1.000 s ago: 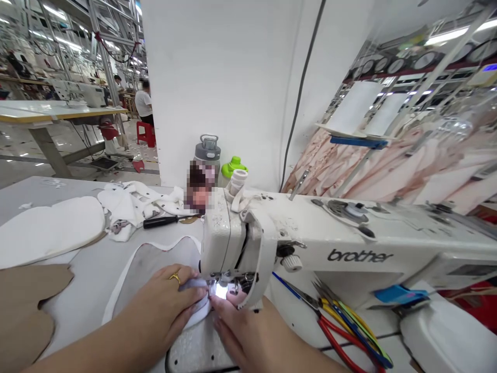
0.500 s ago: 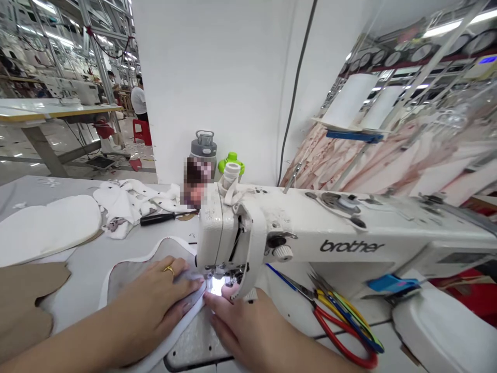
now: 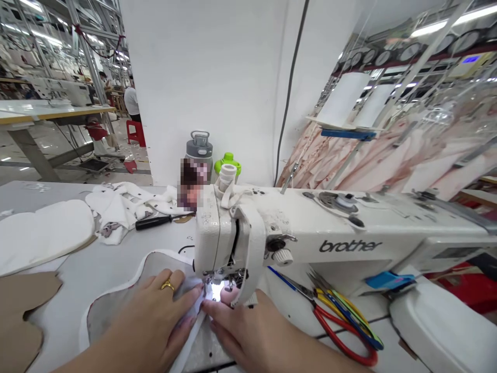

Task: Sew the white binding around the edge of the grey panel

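A grey fabric piece (image 3: pixel 116 305) with a white edge strip lies under the head of a white sewing machine (image 3: pixel 221 233). My left hand (image 3: pixel 159 305), a gold ring on one finger, rests on this fabric left of the needle, fingers apart and slightly bent. Close to the lit presser foot (image 3: pixel 217 290), my right hand (image 3: pixel 252 326) is closed at the fabric's white edge, thumb and forefinger together. One of its fingertips shows behind the foot. The machine's head partly hides the right fingers.
Red-handled scissors (image 3: pixel 341 331) and other cutting tools lie right of my right hand. A black-handled tool (image 3: pixel 153 221), white fabric scraps (image 3: pixel 116 207) and brown pattern pieces (image 3: pixel 27 305) are at left. Bottles (image 3: pixel 200 147) stand behind the machine.
The fabric has shifted a little left and towards me under my left hand, whose fingers are more bent. My right hand stays by the presser foot. The whole view has moved slightly.
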Demonstrator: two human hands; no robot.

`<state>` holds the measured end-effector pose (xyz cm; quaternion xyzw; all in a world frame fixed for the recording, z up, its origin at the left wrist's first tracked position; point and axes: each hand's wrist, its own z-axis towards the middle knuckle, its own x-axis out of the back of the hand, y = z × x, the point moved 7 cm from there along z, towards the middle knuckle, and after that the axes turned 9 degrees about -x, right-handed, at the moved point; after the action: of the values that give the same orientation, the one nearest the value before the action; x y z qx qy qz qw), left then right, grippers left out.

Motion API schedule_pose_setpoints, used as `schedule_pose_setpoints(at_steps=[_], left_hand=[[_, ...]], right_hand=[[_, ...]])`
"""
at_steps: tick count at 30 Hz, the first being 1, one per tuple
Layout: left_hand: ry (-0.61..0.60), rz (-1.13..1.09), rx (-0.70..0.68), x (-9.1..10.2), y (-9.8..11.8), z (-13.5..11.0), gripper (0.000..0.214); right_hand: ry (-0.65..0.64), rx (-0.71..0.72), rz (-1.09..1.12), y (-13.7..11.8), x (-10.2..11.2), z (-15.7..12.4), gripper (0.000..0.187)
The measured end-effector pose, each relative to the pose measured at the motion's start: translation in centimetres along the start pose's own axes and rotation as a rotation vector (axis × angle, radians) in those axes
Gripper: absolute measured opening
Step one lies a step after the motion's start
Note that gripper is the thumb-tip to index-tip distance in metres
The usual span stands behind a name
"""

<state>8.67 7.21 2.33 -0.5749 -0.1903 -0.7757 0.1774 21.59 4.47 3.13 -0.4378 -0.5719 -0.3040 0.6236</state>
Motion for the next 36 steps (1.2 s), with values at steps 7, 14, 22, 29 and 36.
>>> schedule_pose_setpoints(at_steps=[7, 14, 22, 29, 36], left_hand=[[0.102, 0.161, -0.067, 1.0, 0.9, 0.0, 0.032], [0.169, 0.304, -0.176, 2.1, 1.4, -0.7, 0.037], [0.062, 0.235, -0.007, -1.3, 1.0, -1.1, 0.04], [0.129, 0.194, 0.034, -1.6, 0.8, -1.3, 0.04], [0.123, 0.17, 0.041, -1.3, 0.7, -0.6, 0.037]], right_hand=[[0.007, -0.017, -0.039, 0.0, -0.3, 0.0, 0.025], [0.088, -0.05, -0.037, 0.3, -0.1, 0.1, 0.022], [0.061, -0.049, -0.081, 0.3, -0.3, 0.2, 0.022], [0.033, -0.044, -0.081, 0.2, 0.4, -0.1, 0.026], [0.126, -0.057, -0.115, 0.4, 0.1, -0.3, 0.03]])
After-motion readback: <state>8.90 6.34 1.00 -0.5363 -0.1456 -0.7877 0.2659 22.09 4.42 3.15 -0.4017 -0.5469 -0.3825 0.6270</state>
